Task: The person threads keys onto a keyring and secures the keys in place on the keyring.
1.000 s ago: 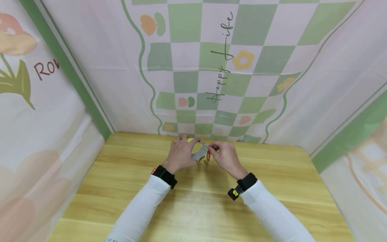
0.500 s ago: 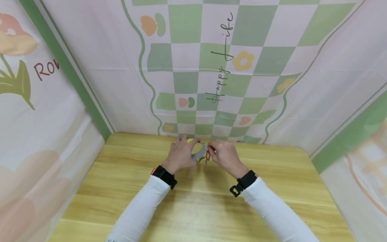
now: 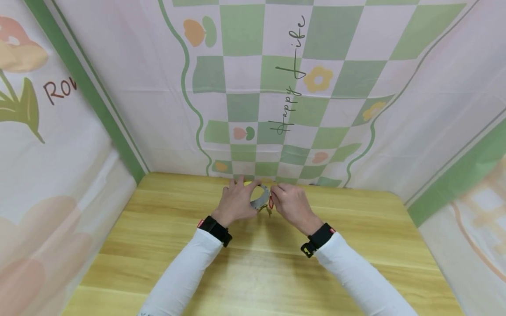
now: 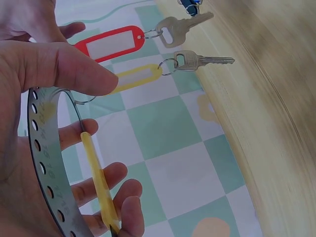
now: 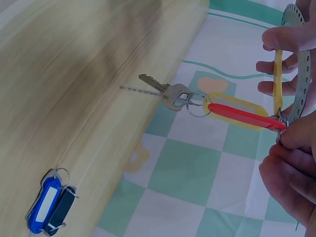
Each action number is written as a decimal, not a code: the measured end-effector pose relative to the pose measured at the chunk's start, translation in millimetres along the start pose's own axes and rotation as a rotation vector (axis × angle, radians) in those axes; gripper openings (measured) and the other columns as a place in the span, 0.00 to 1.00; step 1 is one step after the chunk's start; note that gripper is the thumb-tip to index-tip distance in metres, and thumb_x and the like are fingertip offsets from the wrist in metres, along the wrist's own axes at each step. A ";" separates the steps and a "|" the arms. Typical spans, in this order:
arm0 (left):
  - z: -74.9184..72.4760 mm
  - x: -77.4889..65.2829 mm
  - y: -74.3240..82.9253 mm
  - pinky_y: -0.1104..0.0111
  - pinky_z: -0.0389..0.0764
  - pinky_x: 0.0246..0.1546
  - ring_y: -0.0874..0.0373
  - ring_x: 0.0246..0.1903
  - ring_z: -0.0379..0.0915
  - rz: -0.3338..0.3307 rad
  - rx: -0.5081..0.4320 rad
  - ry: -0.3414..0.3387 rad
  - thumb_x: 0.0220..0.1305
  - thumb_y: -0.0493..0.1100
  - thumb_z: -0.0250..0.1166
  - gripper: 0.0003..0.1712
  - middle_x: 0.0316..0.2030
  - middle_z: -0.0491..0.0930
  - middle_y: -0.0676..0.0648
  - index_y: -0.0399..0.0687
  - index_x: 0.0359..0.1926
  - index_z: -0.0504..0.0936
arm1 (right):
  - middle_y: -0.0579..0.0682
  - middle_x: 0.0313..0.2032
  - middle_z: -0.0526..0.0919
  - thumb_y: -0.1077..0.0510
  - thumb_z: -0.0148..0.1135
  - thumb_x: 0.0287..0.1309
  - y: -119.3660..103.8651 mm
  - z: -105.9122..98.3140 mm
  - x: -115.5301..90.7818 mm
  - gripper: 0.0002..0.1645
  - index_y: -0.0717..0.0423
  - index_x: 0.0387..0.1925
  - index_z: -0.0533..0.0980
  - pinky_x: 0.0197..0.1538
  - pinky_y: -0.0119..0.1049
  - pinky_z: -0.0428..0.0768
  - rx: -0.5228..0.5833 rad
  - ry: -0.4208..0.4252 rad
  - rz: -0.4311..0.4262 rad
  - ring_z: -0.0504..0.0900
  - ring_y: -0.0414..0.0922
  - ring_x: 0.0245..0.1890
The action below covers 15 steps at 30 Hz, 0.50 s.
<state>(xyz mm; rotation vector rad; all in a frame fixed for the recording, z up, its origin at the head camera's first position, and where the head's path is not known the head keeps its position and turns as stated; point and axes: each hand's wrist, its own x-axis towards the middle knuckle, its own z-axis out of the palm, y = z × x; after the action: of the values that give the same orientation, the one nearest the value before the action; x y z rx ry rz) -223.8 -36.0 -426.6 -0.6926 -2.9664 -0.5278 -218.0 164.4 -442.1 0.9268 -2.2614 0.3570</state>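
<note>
My left hand (image 3: 236,199) grips a grey curved metal band (image 4: 47,168) pierced with numbered holes, like a large key holder. Across its gap runs a wire with a yellow sleeve (image 4: 98,177). My right hand (image 3: 293,205) pinches at a small metal loop beside the band's right edge; its fingertips hide the exact contact. There a red key tag (image 4: 112,43) hangs, a silver key (image 4: 175,32) on its small ring. Close by, a yellow key tag (image 4: 138,77) with another key (image 4: 200,60) hangs, partly behind my left thumb.
A blue key tag (image 5: 45,205) and a dark key tag (image 5: 60,211) lie on the wooden table (image 3: 253,272). A checked green and white cloth (image 3: 245,105) rises behind the table's far edge.
The red tag and keys have swung slightly. My right hand has shifted a little around the loop, and its wrist has turned slightly. My left hand keeps its place.
</note>
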 end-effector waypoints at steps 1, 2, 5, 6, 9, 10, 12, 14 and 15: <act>-0.1 0.0 0.0 0.44 0.78 0.42 0.39 0.46 0.70 -0.002 -0.003 -0.002 0.50 0.48 0.72 0.44 0.58 0.69 0.35 0.62 0.71 0.72 | 0.52 0.23 0.79 0.70 0.69 0.53 0.1 0.2 -0.3 0.02 0.65 0.31 0.83 0.20 0.35 0.75 -0.002 0.001 -0.008 0.78 0.45 0.19; -0.3 -0.1 -0.1 0.44 0.78 0.42 0.39 0.46 0.70 -0.003 -0.006 -0.004 0.50 0.47 0.72 0.44 0.58 0.69 0.35 0.62 0.71 0.72 | 0.52 0.24 0.80 0.70 0.69 0.54 0.1 0.1 -0.4 0.02 0.66 0.32 0.83 0.21 0.36 0.77 -0.003 0.000 -0.015 0.79 0.45 0.20; -0.6 -0.3 -0.3 0.45 0.78 0.42 0.40 0.46 0.70 -0.006 -0.005 -0.015 0.49 0.48 0.73 0.44 0.58 0.69 0.35 0.62 0.71 0.71 | 0.54 0.26 0.82 0.71 0.68 0.54 0.9 0.6 -1.3 0.04 0.67 0.34 0.84 0.24 0.37 0.80 0.002 -0.001 -0.046 0.82 0.48 0.23; -0.8 -0.3 -0.3 0.45 0.78 0.42 0.40 0.46 0.70 -0.008 -0.004 -0.019 0.50 0.48 0.73 0.44 0.58 0.68 0.35 0.62 0.71 0.71 | 0.55 0.27 0.83 0.71 0.69 0.53 1.5 1.1 -1.8 0.05 0.67 0.34 0.84 0.25 0.38 0.81 0.006 0.001 -0.058 0.83 0.49 0.25; -1.3 -0.4 -0.5 0.45 0.78 0.42 0.39 0.47 0.70 -0.008 -0.002 -0.024 0.49 0.49 0.74 0.44 0.59 0.68 0.35 0.62 0.71 0.71 | 0.56 0.30 0.84 0.72 0.71 0.51 3.4 3.5 -3.6 0.07 0.67 0.35 0.84 0.28 0.39 0.83 0.025 0.007 -0.068 0.84 0.50 0.27; -1.3 -0.3 -0.7 0.45 0.78 0.42 0.39 0.47 0.70 -0.007 -0.001 -0.024 0.49 0.50 0.74 0.45 0.59 0.68 0.35 0.62 0.71 0.71 | 0.56 0.30 0.84 0.71 0.71 0.51 4.0 4.3 -4.2 0.07 0.67 0.35 0.84 0.28 0.39 0.83 0.030 0.013 -0.061 0.84 0.50 0.27; -1.7 -0.4 -1.0 0.45 0.79 0.42 0.38 0.47 0.71 -0.004 -0.001 -0.020 0.49 0.50 0.74 0.45 0.59 0.69 0.35 0.62 0.71 0.71 | 0.55 0.30 0.85 0.70 0.72 0.52 5.1 5.9 -5.7 0.07 0.65 0.35 0.84 0.28 0.38 0.83 0.050 0.023 -0.021 0.84 0.48 0.27; -1.7 -0.5 -1.5 0.45 0.79 0.42 0.38 0.48 0.71 -0.002 0.002 -0.016 0.49 0.51 0.74 0.46 0.59 0.69 0.35 0.62 0.72 0.71 | 0.54 0.30 0.85 0.68 0.72 0.55 3.8 5.5 -6.0 0.05 0.64 0.35 0.84 0.28 0.38 0.83 0.088 0.016 0.061 0.85 0.47 0.27; -1.5 -0.4 -1.8 0.44 0.79 0.42 0.38 0.48 0.71 -0.002 0.004 -0.016 0.49 0.51 0.74 0.46 0.59 0.69 0.34 0.62 0.73 0.70 | 0.54 0.30 0.86 0.67 0.72 0.57 2.7 5.0 -6.0 0.05 0.63 0.36 0.84 0.28 0.37 0.83 0.118 0.008 0.115 0.85 0.46 0.27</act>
<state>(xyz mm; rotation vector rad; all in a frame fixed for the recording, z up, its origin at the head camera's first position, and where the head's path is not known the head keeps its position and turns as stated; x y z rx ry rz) -224.3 -38.2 -425.8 -0.6963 -2.9824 -0.5193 -219.1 167.2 -449.8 0.8546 -2.3116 0.5495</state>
